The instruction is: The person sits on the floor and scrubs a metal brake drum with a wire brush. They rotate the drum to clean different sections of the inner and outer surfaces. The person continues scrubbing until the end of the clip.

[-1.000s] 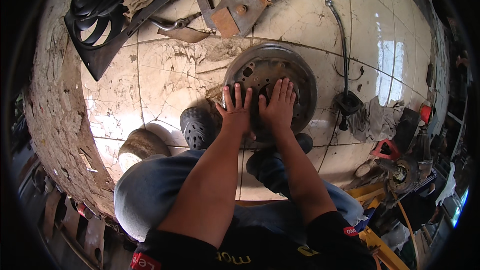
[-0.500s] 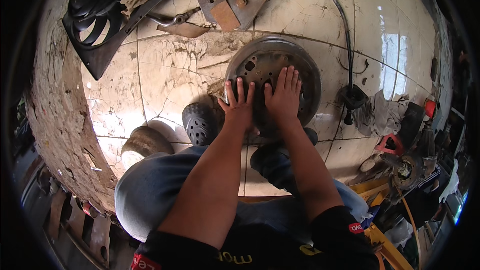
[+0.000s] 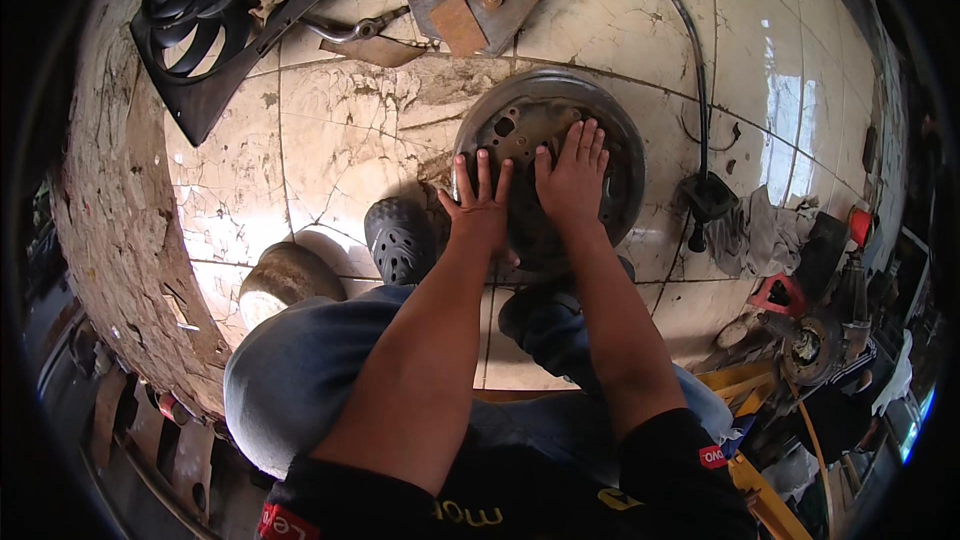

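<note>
A round, dark metal disc with a raised rim and several holes lies on the tiled floor in front of me. My left hand rests on its left part, fingers spread and pointing away from me. On the disc's right part lies my right hand, palm down, with the thumb apart from the stretched fingers. Neither hand grips anything. Both hands and forearms hide much of the disc's near half and middle.
A rusty metal bracket and a black plastic fan shroud lie beyond, at left. To the right are a long lever with a black base and grey rags. A rounded pot-like object stands near my left clog.
My right hand has slid slightly forward, its fingers tilting a little more to the right. The left hand stays in nearly the same place, and the whole view has shifted slightly.
</note>
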`<action>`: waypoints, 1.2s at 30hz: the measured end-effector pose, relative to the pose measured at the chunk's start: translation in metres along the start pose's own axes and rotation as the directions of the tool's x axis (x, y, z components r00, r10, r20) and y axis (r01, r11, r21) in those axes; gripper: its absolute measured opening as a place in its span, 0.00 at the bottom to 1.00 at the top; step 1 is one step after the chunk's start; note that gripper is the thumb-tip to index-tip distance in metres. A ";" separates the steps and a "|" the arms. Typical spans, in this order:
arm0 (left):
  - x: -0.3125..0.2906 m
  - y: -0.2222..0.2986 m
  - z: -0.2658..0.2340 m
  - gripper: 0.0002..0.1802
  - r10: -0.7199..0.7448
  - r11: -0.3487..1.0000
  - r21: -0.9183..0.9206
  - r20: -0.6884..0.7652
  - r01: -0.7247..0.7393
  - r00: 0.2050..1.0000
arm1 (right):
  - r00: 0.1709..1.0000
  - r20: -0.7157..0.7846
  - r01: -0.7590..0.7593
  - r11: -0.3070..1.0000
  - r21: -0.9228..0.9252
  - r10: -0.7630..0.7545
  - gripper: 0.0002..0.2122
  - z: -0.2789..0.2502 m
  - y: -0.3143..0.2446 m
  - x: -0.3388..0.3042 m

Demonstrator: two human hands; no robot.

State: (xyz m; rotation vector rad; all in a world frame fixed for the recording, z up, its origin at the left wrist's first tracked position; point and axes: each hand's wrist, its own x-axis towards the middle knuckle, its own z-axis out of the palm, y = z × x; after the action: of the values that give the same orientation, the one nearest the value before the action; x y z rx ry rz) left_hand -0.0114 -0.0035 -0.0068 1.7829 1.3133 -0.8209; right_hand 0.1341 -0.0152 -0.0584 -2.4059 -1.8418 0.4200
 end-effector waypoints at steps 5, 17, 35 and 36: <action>0.004 0.000 0.000 0.83 -0.021 1.000 -0.008 0.042 0.021 0.999 | 0.994 0.098 0.040 0.999 0.006 -0.040 0.37 0.001 0.005 -0.032; 0.002 0.000 0.004 0.84 -0.017 1.000 -0.003 0.019 0.017 1.000 | 0.984 0.163 0.067 0.997 0.034 -0.072 0.39 -0.007 0.011 -0.032; 0.003 -0.002 -0.001 0.86 -0.005 0.999 0.033 0.036 0.004 0.999 | 0.991 0.115 0.055 0.995 0.087 -0.065 0.35 -0.014 0.008 -0.019; 0.003 -0.002 0.000 0.86 -0.013 0.999 0.035 0.044 0.012 0.999 | 0.989 0.133 0.054 0.995 0.083 -0.065 0.35 -0.013 0.009 -0.021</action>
State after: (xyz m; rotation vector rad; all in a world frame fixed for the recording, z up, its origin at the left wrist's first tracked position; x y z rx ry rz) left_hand -0.0122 -0.0021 -0.0099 1.7752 1.2903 -0.8894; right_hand 0.1403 -0.0366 -0.0449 -2.3170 -1.9050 0.6535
